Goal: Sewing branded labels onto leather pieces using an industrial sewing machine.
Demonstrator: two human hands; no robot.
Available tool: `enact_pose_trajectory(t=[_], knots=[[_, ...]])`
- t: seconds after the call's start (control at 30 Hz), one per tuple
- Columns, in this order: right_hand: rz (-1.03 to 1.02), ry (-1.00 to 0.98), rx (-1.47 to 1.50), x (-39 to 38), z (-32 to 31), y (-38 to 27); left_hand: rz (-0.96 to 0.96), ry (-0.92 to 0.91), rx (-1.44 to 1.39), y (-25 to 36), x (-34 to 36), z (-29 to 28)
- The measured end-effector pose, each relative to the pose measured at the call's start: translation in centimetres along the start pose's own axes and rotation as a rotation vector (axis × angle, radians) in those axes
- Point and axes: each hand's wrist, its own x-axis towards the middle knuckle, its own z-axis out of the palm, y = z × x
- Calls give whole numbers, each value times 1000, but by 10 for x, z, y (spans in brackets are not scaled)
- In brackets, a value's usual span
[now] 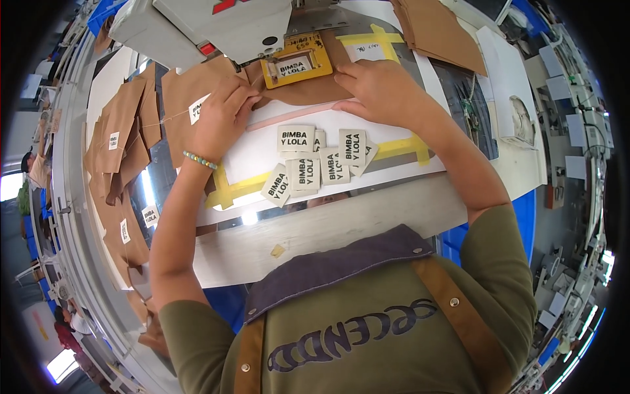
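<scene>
A brown sheet-like piece lies beneath the head of a white sewing machine. On top of it rests a yellow frame, and a pale printed label shows through its window. My left hand, with a beaded bracelet at the wrist, has its fingers closed at the piece's left edge. My right hand lies at the right edge, fingers stretched out and thumb apart. Several loose pale labels are spread just below, partly overlapping, and a thin pinkish strip runs between them and the brown piece.
Brown pieces with labels and trailing threads are heaped at the left. More brown sheets are stacked at the far right. Yellow tape borders the white work surface. An open white box stands at the right.
</scene>
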Motion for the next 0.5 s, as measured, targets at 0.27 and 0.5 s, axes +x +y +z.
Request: enact_pose_trajectory(t=[0.27,0.5], knots=[[-148,108,75,-25,0,7,128,-298,263,16,-52,-43],[109,249,-27,-47,-24,57,-271,-113,424,-57,-124,-104]])
